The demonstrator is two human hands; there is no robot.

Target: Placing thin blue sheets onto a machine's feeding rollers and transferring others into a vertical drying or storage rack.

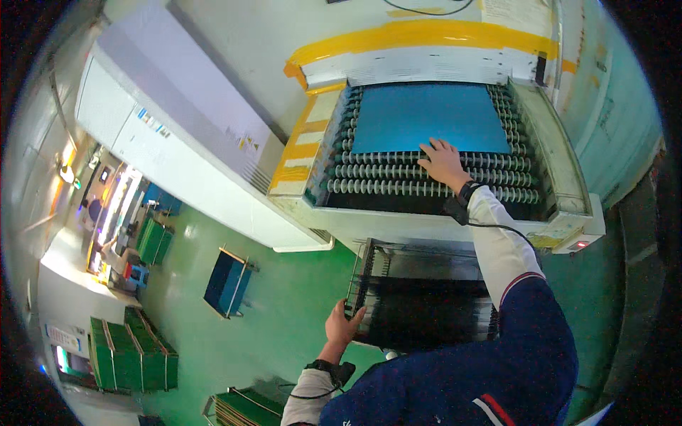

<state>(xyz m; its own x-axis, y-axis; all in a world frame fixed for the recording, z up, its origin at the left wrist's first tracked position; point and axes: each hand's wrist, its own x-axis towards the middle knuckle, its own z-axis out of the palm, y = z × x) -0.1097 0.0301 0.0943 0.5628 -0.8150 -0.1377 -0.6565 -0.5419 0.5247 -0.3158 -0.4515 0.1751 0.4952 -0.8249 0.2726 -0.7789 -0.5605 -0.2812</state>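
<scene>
Navy shirt (440, 376) closest; right hand (445, 165) splayed, gripping nothing, at blue sheet (430, 113), probably light, stiff, best edge-held; left hand (342, 326) half-curled at rack (366, 273), hold unclear.

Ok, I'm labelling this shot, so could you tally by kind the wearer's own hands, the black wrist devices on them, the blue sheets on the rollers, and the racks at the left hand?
Hands: 2 (left hand, right hand)
Black wrist devices: 2
Blue sheet: 1
Rack: 1
Total: 6
</scene>
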